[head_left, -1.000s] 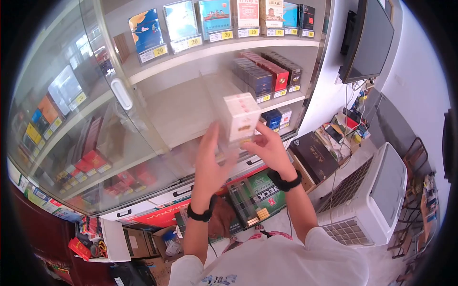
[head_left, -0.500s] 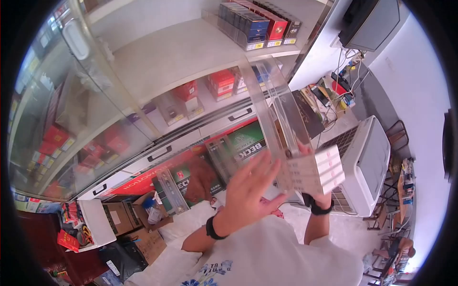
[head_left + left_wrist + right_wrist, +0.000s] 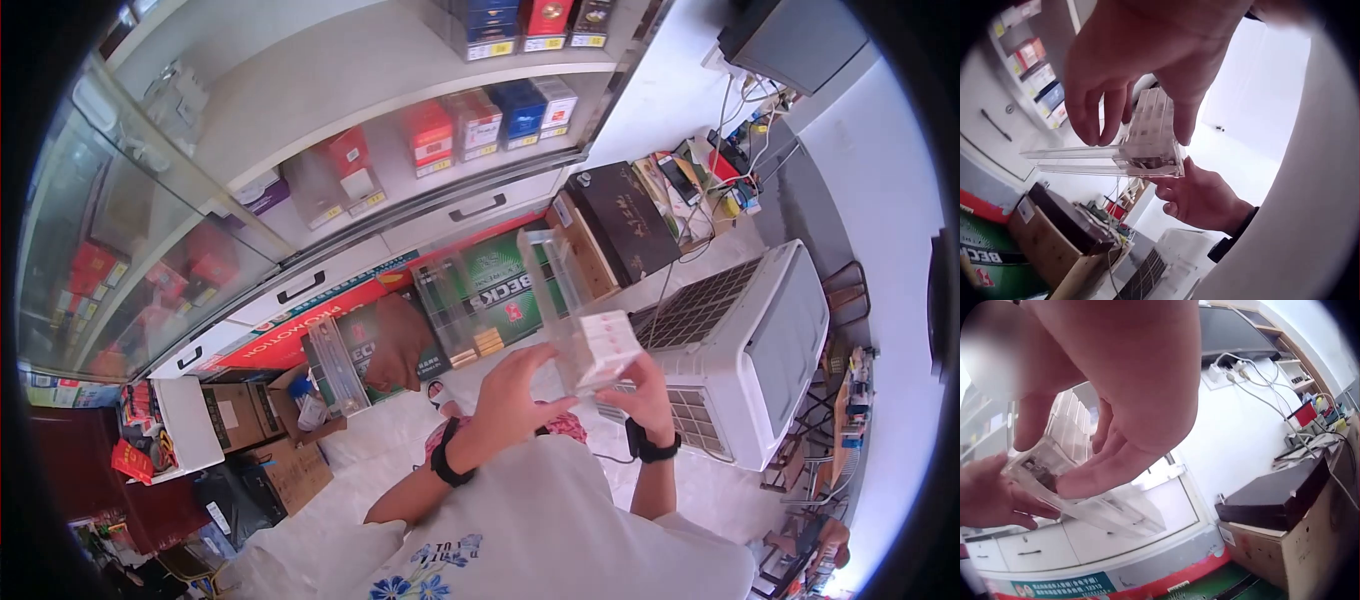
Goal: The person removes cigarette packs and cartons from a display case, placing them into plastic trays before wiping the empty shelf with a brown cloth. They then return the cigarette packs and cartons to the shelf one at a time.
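One clear tray hangs in midair, gripped by the left hand and right hand around the end holding white packs, which could slide out if the tray tips or either grip slackens.

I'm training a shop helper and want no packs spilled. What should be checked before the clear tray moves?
1. Tray held by both sides: ok; left hand and right hand both grip the clear plastic tray.
2. White cigarette packs inside: ok; grouped at the end by the hands.
3. Tray filled along its length: not ok; its far stretch holds none.
4. Cabinet access: ok; the glass door leaves right-hand shelves exposed.
5. Exact pack count: cannot tell; fingers hide part.
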Demonstrator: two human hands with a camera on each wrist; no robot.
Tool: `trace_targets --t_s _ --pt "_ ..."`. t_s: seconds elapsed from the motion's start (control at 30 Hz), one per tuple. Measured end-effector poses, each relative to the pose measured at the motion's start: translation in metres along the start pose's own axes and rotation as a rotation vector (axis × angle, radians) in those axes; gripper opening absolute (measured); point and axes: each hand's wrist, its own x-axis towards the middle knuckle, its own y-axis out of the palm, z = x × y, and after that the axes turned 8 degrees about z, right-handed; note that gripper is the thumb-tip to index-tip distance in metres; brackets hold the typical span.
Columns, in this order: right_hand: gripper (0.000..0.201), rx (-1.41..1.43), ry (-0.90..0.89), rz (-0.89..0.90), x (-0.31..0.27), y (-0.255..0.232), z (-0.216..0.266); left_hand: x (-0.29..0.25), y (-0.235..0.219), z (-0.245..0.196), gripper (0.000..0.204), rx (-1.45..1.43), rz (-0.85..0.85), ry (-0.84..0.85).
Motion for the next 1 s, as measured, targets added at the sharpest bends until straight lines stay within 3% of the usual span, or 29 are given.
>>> trace_targets --t_s 0.17,0.27,0.37,0.47,0.67,0.77,0.87,0.97,1.0 --pt "0.076 0.102 0.046 0.205 0.051 -0.038 -0.074 0.024 0.048 0.046 0.071 -0.097 0.037 -0.327" --pt "0.075 0.144 0.087 0.287 0.078 -0.045 -0.116 0.028 0.075 0.091 0.072 -0.043 -0.021 -0.283" --pt "0.074 0.207 0.073 0.338 0.09 -0.046 -0.149 0.032 0.082 0.102 0.068 -0.026 -0.005 -0.336" --pt "0.074 0.152 0.076 0.398 0.109 -0.05 -0.17 0.033 0.099 0.12 0.069 -0.028 -0.04 -0.423" --pt "0.076 0.149 0.114 0.459 0.13 -0.049 -0.204 0.027 0.137 0.175 0.068 -0.007 -0.147 -0.415" --pt "0.078 0.166 0.123 0.454 0.137 -0.045 -0.226 0.031 0.149 0.181 0.068 -0.111 -0.201 -0.424" --pt "0.083 0.17 0.107 0.453 0.145 -0.041 -0.239 0.026 0.189 0.245 0.067 -0.342 -0.353 -0.371" --pt "0.091 0.042 0.059 0.445 0.153 -0.032 -0.261 0.041 0.176 0.186 0.071 -0.946 -0.41 -0.671" --pt "0.093 0.014 0.044 0.441 0.156 -0.027 -0.274 0.042 0.18 0.193 0.063 -1.026 -0.437 -0.623"
